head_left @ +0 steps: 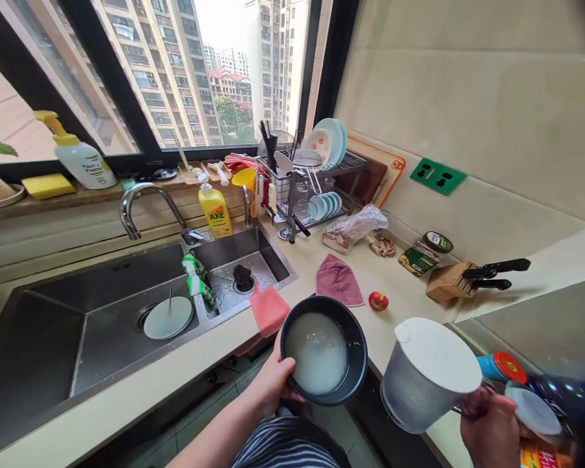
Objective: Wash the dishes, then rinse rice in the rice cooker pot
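Resting on the window ledge at far left, a yellow sponge (49, 186) lies beside a white spray bottle (84, 162) with a yellow trigger head. Below them, a stainless steel double sink (102, 273) has a chrome faucet (149, 205) at its back and a pale round disc (168, 318) lying in the larger basin. A yellow AXE dish soap bottle (216, 211) stands behind the smaller basin. The person's left hand (268, 383) holds a black pot (358, 354) of cloudy white water just over the counter's front edge, its fingers together and curled under the pot's near side. Beyond it, a pink towel (338, 281) and a red apple (378, 301) lie on the counter, below a wire dish rack (312, 188) loaded with plates. At right, the right hand (490, 432) grips a grey see-through container with a white lid (426, 374), its fingers closed together at the container's side, the base near the counter's front edge. A wooden knife block (448, 283) lies on its side farther along the counter.
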The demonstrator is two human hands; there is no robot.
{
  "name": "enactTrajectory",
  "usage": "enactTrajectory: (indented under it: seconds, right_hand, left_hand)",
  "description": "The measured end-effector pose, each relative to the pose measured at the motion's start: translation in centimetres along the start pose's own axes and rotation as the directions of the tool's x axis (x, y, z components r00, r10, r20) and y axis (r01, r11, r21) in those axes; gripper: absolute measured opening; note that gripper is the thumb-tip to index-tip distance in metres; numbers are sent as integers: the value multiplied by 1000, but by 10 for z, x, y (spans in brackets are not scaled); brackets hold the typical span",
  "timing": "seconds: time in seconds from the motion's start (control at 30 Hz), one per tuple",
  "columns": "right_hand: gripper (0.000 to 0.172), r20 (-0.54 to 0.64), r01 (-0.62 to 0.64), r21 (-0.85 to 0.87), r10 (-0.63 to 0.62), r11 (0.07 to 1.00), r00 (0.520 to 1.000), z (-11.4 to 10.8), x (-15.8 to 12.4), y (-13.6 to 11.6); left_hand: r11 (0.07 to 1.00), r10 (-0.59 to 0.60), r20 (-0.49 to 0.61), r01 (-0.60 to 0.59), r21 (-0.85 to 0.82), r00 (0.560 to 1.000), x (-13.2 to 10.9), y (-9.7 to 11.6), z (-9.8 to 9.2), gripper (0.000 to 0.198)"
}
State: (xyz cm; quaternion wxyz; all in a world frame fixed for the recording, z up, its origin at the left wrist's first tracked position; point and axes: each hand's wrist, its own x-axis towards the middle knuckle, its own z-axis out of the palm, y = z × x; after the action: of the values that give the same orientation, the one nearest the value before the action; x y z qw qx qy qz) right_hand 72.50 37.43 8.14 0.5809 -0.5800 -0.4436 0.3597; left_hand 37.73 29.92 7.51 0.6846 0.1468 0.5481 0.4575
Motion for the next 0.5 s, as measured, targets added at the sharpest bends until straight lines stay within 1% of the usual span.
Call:
enactTrajectory:
  seconds: [0.03, 0.1, 0.2, 0.27, 0.3, 0.37, 0.43, 0.5]
  right_hand:
    - [65, -40, -32, 57, 34, 998, 999, -10, 5, 11]
    - [66, -87, -44, 105, 54, 993, 995, -29, 14, 32]
    - [62, -150, -28, 89, 41, 996, 988, -49, 27, 57]
    - [58, -188, -2, 10, 4, 1000, 982, -57, 35, 66]
    - [56, -195, 13, -58, -24, 998, 981, -60, 40, 69]
    - [58, -170, 31, -217, -70, 976, 983, -66, 49, 71]
    - [64, -132, 6, -334, -53, 943, 990, -74, 52, 68]
    - [62, -115, -43, -372, 0, 927, 993, -82, 46, 65]
  left_hand:
    - [1000, 0, 9, 0, -1, 1000, 5, -2, 9, 95]
    - [1000, -4, 19, 4, 17, 1000, 15, -5, 25, 94]
    - [997, -15, 20, 14, 70, 1000, 26, -8, 47, 94]
    - [995, -30, 34, 27, 92, 999, 32, -10, 63, 95]
    - [995, -40, 45, 35, 97, 998, 35, -11, 70, 95]
    - [994, -54, 60, 48, 102, 997, 40, -13, 84, 95]
    - [992, -62, 70, 54, 110, 996, 45, -16, 95, 94]
    - [989, -78, 80, 67, 131, 994, 50, -17, 103, 95]
